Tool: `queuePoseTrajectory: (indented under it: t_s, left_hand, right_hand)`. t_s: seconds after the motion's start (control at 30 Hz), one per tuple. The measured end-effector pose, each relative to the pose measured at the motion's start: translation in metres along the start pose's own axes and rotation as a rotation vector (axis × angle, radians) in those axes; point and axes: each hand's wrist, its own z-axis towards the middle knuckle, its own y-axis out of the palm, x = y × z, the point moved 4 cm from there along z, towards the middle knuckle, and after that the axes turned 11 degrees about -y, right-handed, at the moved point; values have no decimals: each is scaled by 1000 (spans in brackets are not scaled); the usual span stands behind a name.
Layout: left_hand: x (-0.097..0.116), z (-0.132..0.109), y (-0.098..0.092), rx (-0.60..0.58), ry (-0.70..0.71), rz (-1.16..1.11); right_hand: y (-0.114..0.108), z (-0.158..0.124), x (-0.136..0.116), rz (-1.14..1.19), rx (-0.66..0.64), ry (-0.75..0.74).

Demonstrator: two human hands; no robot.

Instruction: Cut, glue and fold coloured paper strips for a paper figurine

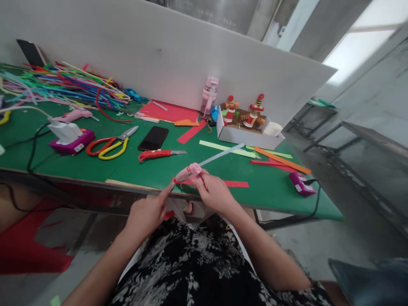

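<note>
A pink hot glue gun [188, 172] is gripped in my right hand [215, 191], with a long pale glue stick [221, 154] jutting from its rear. The gun's nozzle points left, low over the left end of a red paper strip [236, 184] on the table's front edge. My left hand [148, 212] has its index finger stretched out, its tip touching that same end of the strip. Its other fingers are curled, and the thumb is not clearly seen. Farther back lie a red-handled craft knife [159, 154], pruning-type scissors [111, 144] with red and yellow handles, and a black phone [153, 138].
Pipe cleaners [79, 87] heap at the back left, near another pink glue gun [73, 114]. Purple power blocks [72, 142] with cords sit at both sides. A white box [242, 136] holds small figures. Green and orange [283, 159] strips lie right. A white panel [159, 55] stands behind.
</note>
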Motion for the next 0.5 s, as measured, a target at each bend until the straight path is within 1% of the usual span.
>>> queuePoseTrajectory:
  t_s: [0.3,0.5]
  left_hand:
    - [-1,2,1,-28,19,-25]
    - [0,0,-1,-22,22,-43]
  right_hand:
    - [-3,1,0,-50,2,8]
    - [-2,1,1,-49,-2,-4]
